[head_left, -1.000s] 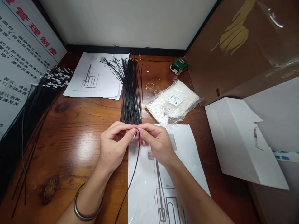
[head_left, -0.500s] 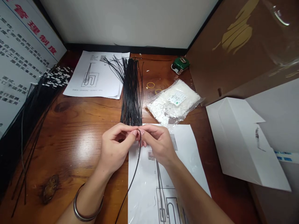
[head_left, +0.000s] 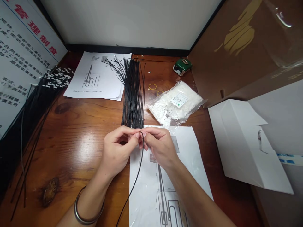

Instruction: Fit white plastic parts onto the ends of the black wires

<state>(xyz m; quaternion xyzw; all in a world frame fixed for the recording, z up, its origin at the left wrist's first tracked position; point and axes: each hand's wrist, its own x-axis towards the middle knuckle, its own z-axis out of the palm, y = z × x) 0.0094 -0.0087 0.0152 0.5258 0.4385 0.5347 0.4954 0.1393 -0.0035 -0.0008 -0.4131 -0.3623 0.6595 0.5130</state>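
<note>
My left hand [head_left: 120, 148] and my right hand [head_left: 159, 145] meet fingertip to fingertip above a printed drawing sheet [head_left: 199, 164]. A thin black wire [head_left: 136, 179] is pinched between them and hangs in a curve toward the bottom edge. The wire's upper end is hidden by my fingers, so I cannot see whether anything small is on it. Just beyond my fingertips lies a bundle of black wires [head_left: 133, 94]. To the right of that bundle rests an opened clear bag of small white connectors [head_left: 178, 102].
More black wires with white ends [head_left: 58, 78] lie along the left. Printed drawing sheets [head_left: 78, 80] lie at the back left, a green tape measure [head_left: 182, 66] at the back right, and yellow rubber bands [head_left: 152, 86] between. A folded white card [head_left: 246, 145] stands at the right.
Both hands stay pinched on the wire at almost the same place. The view has shifted very slightly; nothing else has visibly moved.
</note>
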